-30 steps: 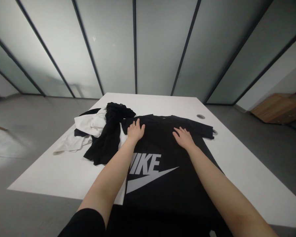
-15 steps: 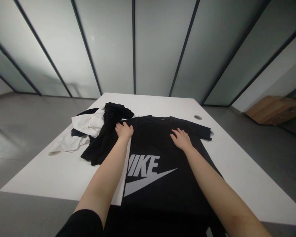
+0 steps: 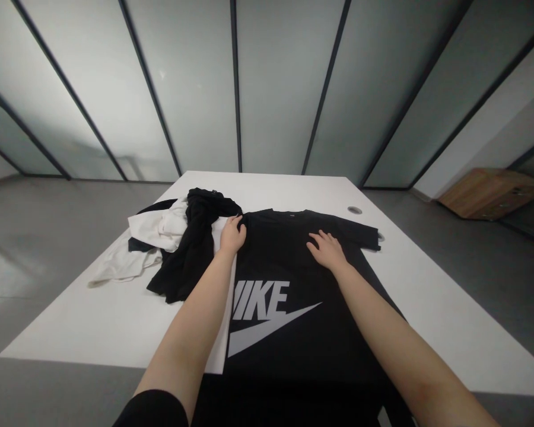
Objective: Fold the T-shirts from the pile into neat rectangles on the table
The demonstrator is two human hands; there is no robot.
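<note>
A black T-shirt [image 3: 289, 255] with grey NIKE lettering and a swoosh is spread before me, its collar away from me and its lower part hanging over the near table edge. Its left border cuts through the first letter. At the left shoulder edge, my left hand [image 3: 234, 234] has its fingers closed on the shirt's fabric; its fingertips are partly hidden. My right hand [image 3: 328, 250] rests flat on the right chest area, fingers spread, holding nothing. The right sleeve [image 3: 365, 235] lies stretched out to the side.
A heap of clothes lies left of the shirt, with a black garment [image 3: 196, 249] and a white garment [image 3: 160, 228]. Under everything is a white table [image 3: 427, 308]. A small ring-shaped object [image 3: 355, 210] sits at the far right. Beyond are frosted panels [image 3: 276, 89] and a wooden cabinet [image 3: 489, 193].
My left hand has moved right and slightly away from me, drawing the left sleeve in; white tabletop now shows where that sleeve lay. My right hand stays on the shirt.
</note>
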